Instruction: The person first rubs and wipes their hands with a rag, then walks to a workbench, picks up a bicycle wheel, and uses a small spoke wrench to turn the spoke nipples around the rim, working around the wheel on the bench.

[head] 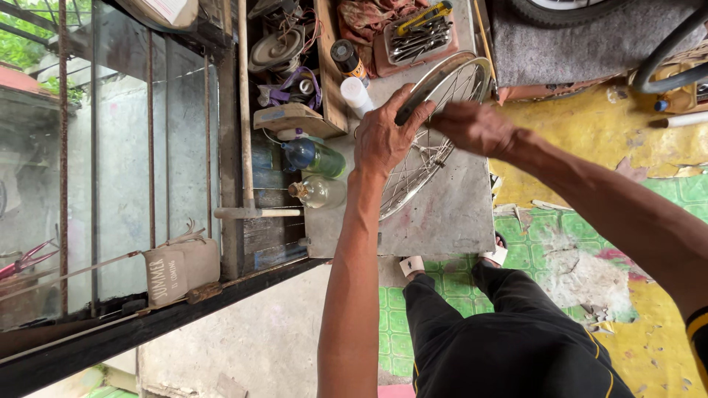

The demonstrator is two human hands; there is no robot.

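Wheel rim: a spoked metal wheel rim (442,110) is seen at the upper centre of the frame, standing tilted on the counter (450,221). No tyre is fitted. The metal is dull silver with a darker inner channel along the top arc. Thin wire spokes are crossed in a lattice towards the middle; the hub is hidden behind the hands.

Left hand: the left hand (383,136) is laid over the near side of the rim, fingers curled over its upper edge and thumb spread apart. The rim is gripped by it.

Right hand: the right hand (476,127) is brought in from the right and set against the rim just beside the left hand. Its fingers are drawn together, but whether the rim or the spokes are pinched cannot be told.

Counter: a grey, stained slab is seen under the wheel, at centre frame.

Bottles: a green-tinted bottle (313,156) and a clear bottle (318,191) are laid at the counter's left edge, near the rim. A black spray can (348,60) and a white tube (357,96) are set above them.

Tool tray: a tray of metal tools (419,38) with a yellow utility knife (424,16) is placed at the top of the frame.

Floor: green patterned tiles and worn yellow flooring (627,140) are seen at right.
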